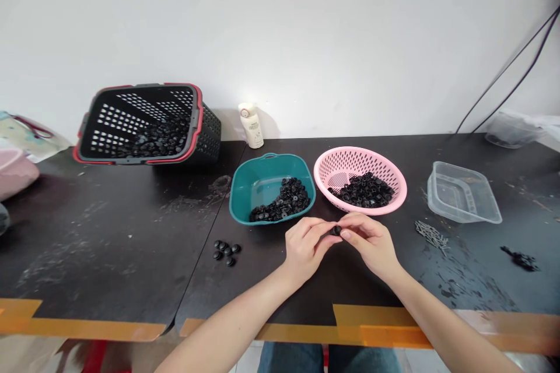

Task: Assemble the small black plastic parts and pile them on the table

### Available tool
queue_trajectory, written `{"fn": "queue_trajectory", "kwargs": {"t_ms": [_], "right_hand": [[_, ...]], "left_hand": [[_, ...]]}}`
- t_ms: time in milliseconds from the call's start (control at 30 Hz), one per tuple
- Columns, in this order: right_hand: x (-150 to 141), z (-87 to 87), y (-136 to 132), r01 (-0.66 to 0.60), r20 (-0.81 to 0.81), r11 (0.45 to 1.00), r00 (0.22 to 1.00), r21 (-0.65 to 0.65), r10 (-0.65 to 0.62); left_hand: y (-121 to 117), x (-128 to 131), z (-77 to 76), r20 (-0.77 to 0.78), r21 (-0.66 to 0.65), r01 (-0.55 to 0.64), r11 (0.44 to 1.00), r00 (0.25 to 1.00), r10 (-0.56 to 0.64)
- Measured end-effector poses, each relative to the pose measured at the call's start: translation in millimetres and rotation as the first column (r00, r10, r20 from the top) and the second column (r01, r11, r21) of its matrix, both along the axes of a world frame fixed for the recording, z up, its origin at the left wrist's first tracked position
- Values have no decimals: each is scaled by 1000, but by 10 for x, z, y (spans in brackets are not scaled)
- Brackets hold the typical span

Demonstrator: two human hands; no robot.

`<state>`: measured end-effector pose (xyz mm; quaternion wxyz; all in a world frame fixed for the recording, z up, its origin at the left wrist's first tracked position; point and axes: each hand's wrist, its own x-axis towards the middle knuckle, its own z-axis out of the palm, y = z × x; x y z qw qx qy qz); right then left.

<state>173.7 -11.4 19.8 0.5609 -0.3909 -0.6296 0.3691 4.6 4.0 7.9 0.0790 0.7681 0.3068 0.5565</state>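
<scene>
My left hand (306, 247) and my right hand (370, 243) meet above the dark table, their fingertips pinching a small black rubber piece (336, 231) from both sides. Most of that piece is hidden by my fingers. Just beyond my hands stand a teal plastic tub (262, 183) holding a heap of similar black pieces and a pink perforated basket (350, 164) holding another heap. Left of my left hand, several loose black round pieces (225, 253) lie on the tabletop.
A tilted black-and-red perforated crate (144, 122) holds more black pieces at the back left. A white bottle (251, 125) stands by the wall. To the right lie a clear plastic container (462, 193), a scatter of small dark screws (431, 237) and a black clump (520, 259).
</scene>
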Motion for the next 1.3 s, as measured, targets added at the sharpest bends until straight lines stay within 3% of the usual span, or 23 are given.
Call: {"fn": "queue_trajectory", "kwargs": {"t_ms": [133, 233, 367, 500, 633, 767, 1300], "right_hand": [[41, 18, -11, 31, 135, 990, 990, 139, -50], [47, 33, -9, 1, 154, 985, 988, 170, -28], [28, 39, -5, -68, 85, 993, 995, 92, 60], [-6, 14, -5, -133, -102, 991, 986, -2, 132], [-29, -43, 4, -138, -250, 983, 963, -122, 104], [-25, -69, 21, -141, -296, 965, 953, -221, 72], [-30, -62, 38, -195, -352, 951, 930, -239, 102]], "left_hand": [[2, 1, 0, 24, -3, -10, 1000, 1000, 10], [6, 3, -6, 46, -17, -14, 1000, 999, 15], [9, 5, -5, 65, -13, -14, 1000, 998, 15], [2, 11, 10, 72, 18, 0, 1000, 997, -2], [-6, 14, 18, 85, 8, 5, 1000, 996, -5], [-10, 12, 11, 107, -1, 11, 1000, 994, -10], [1, 22, 8, 146, 12, 7, 1000, 989, -8]]}}
